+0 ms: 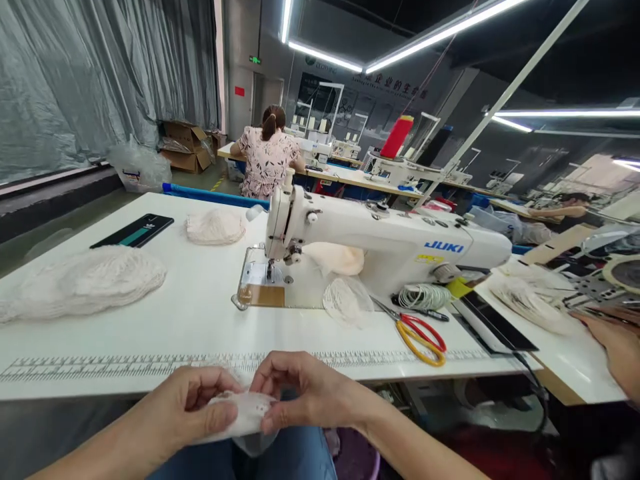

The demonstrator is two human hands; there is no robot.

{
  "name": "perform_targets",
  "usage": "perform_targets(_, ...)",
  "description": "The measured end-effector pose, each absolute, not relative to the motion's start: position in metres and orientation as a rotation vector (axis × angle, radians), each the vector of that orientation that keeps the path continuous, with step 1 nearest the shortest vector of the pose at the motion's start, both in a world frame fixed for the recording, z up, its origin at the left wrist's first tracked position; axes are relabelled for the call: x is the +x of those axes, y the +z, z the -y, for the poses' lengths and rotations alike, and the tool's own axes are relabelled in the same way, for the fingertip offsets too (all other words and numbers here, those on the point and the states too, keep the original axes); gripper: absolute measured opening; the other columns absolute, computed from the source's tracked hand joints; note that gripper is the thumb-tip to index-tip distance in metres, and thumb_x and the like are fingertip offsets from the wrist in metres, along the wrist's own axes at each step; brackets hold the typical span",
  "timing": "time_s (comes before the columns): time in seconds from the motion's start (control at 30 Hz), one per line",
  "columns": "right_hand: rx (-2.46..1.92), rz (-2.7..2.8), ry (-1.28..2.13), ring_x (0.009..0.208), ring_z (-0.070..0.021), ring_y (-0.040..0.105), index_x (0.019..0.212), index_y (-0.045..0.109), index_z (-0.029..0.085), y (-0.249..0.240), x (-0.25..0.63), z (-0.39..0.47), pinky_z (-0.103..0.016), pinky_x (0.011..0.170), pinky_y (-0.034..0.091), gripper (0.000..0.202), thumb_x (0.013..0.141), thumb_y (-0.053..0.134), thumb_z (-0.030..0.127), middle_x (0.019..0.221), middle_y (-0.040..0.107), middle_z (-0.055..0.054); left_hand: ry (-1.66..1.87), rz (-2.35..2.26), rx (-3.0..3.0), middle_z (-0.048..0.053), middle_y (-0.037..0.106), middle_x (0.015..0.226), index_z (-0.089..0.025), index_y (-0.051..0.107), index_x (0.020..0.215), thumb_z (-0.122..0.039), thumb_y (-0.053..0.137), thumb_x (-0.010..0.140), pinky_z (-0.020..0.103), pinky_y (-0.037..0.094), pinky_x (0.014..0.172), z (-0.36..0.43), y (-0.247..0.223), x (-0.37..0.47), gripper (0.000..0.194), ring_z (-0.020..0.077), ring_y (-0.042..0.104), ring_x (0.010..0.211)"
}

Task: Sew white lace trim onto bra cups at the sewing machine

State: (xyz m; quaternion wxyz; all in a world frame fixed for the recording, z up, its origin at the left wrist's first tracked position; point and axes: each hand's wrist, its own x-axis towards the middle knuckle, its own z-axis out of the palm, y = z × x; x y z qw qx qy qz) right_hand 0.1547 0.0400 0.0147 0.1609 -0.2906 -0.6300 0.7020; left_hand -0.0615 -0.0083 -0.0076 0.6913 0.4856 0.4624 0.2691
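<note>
I see long white ceiling tube lights brightening the smooth white tabletop; the black ceiling looks dim, the right edge stretched and blurred.

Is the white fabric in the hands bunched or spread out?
Mostly bunched: left hand and right hand pinch the white fabric into a narrow bundle.

Fabric piece: off-white, partly sheer. Tabletop: white, black ruler marks along near edge. Sewing machine: white, lettering blue, label yellow. Scissors: one handle red, other orange-yellow. Flat case: black, teal block. Large fabric stack: cream-white. Thread cone: red, yellow tip. Co-worker's top: pale pink, dark leaf print. Curtain: silver-grey. Jeans: blue. Long tube: bright blue.
</note>
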Motion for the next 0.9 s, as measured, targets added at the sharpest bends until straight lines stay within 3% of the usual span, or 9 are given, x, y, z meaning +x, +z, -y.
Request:
perform_targets(0.2,-0.820,1.774,2.062,0.066,-0.0106,0.055,0.086,0.065,0.014,-0.008,0.171,-0.012,-0.025,0.068,0.046,0.015,0.078,0.067,0.027,0.074,0.060,0.000,0.576,-1.033,1.053,0.000,0.067,0.070,-0.016,0.067,0.079,-0.059,0.068,0.073,0.020,0.036,0.059,0.033,-0.018,-0.053,0.044,0.0118,0.053,0.062)
perform_targets(0.3,-0.847,1.762,2.012,0.068,-0.0111,0.057,0.083,0.065,0.014,-0.013,0.176,0.001,-0.026,0.070,0.046,0.008,0.078,0.060,0.015,0.073,0.060,0.001,0.529,-1.014,1.034,0.001,0.072,0.074,-0.016,0.067,0.084,-0.059,0.069,0.073,0.020,0.040,0.062,0.042,-0.022,-0.052,0.044,0.0131,0.058,0.066)
perform_targets(0.43,-0.846,1.762,1.979,0.073,-0.0121,0.057,0.087,0.066,0.014,-0.016,0.180,0.015,-0.026,0.074,0.044,0.016,0.074,0.058,0.010,0.076,0.061,0.000,0.510,-1.015,0.992,0.006,0.075,0.081,-0.016,0.066,0.095,-0.058,0.075,0.066,0.024,0.045,0.065,0.049,-0.027,-0.051,0.052,0.0174,0.064,0.069)
perform_targets(0.53,-0.842,1.746,1.984,0.076,-0.0122,0.054,0.093,0.066,0.015,-0.021,0.178,0.025,-0.026,0.074,0.042,0.021,0.072,0.066,0.018,0.080,0.061,0.000,0.491,-1.017,0.973,0.005,0.074,0.078,-0.015,0.065,0.097,-0.055,0.077,0.064,0.023,0.044,0.063,0.052,-0.029,-0.050,0.053,0.0158,0.063,0.066)
perform_targets(0.67,-0.902,1.525,2.109,0.066,-0.0091,0.049,0.079,0.065,0.013,-0.035,0.169,0.036,-0.023,0.065,0.038,0.029,0.067,0.077,0.037,0.071,0.057,0.002,0.494,-0.982,0.981,0.002,0.072,0.078,-0.016,0.065,0.097,-0.046,0.078,0.067,0.022,0.042,0.062,0.056,-0.029,-0.049,0.045,0.0140,0.061,0.065)
perform_targets(0.8,-0.940,1.421,2.153,0.060,-0.0077,0.044,0.069,0.063,0.013,-0.045,0.165,0.041,-0.021,0.058,0.035,0.043,0.058,0.081,0.050,0.065,0.055,0.003,0.510,-0.996,1.030,0.004,0.072,0.089,-0.017,0.063,0.103,-0.038,0.075,0.068,0.026,0.045,0.071,0.058,-0.027,-0.052,0.043,0.0185,0.062,0.077)
perform_targets(0.9,-0.959,1.448,2.124,0.058,-0.0075,0.043,0.068,0.064,0.013,-0.047,0.169,0.040,-0.020,0.057,0.033,0.044,0.058,0.081,0.051,0.062,0.053,0.003,0.448,-1.044,1.098,0.007,0.070,0.098,-0.018,0.062,0.110,-0.044,0.075,0.066,0.030,0.044,0.078,0.060,-0.030,-0.054,0.053,0.0236,0.061,0.089)
